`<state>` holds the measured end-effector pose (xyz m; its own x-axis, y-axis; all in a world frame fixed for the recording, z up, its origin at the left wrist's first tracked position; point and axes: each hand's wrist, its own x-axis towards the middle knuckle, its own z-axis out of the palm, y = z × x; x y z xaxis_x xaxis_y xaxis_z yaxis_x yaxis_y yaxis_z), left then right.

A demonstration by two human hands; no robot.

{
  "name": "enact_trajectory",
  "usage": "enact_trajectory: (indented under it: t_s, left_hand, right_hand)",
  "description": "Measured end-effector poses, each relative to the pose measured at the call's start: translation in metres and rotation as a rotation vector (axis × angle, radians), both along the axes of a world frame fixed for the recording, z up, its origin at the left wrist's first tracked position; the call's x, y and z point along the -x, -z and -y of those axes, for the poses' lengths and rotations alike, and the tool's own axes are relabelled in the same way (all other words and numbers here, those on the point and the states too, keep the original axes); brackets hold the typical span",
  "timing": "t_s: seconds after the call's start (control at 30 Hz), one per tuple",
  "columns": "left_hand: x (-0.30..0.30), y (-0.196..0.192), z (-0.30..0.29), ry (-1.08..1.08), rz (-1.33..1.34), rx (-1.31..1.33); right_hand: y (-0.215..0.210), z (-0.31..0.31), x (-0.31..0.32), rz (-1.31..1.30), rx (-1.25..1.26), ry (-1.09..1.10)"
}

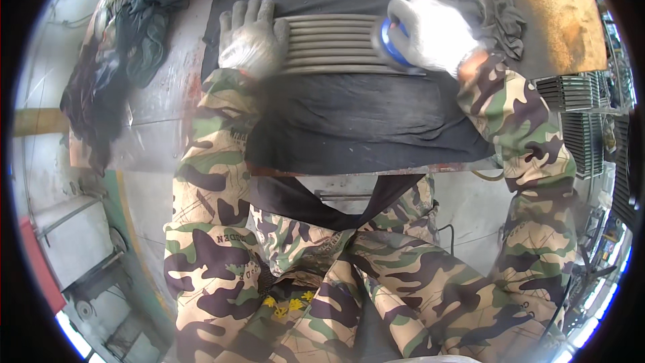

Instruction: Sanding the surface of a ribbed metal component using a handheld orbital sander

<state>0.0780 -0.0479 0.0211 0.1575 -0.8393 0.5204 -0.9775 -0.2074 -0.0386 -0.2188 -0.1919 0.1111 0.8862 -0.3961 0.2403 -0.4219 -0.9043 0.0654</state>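
A grey metal grille of several parallel bars (332,44) lies crosswise on a black cloth (356,117). My left hand (250,40), in a pale grey knit glove, rests flat over the grille's left end with its fingers stretched out. At the other end, my right hand (433,32) wears a white glove, partly washed out by glare. Its fingers are wrapped round a round pad with a blue rim (393,42), which touches the bars. The pad is blurred, and its underside is hidden.
A bunched dark cloth (142,27) hangs over the table's left side. Another crumpled grey cloth (500,17) lies at the far right, beside a rust-stained board (564,13). Stacked metal grilles (581,128) stand beyond my right arm. A wheeled white cart (77,242) is at lower left.
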Motion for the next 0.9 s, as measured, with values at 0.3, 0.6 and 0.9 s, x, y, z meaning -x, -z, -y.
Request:
enact_trajectory:
  t_s: [0.3, 0.6, 0.9]
  left_hand:
    - [0.003, -0.017, -0.017, -0.029, -0.099, -0.123]
    - [-0.003, 0.004, -0.038, 0.000, -0.083, -0.086]
    - [0.024, -0.010, -0.044, -0.009, -0.253, -0.268]
  right_hand:
    - [0.001, -0.029, 0.002, 0.105, -0.008, -0.007]
    - [-0.006, -0.029, -0.020, -0.032, -0.130, 0.066]
    - [0.012, 0.024, -0.030, -0.036, -0.049, 0.148]
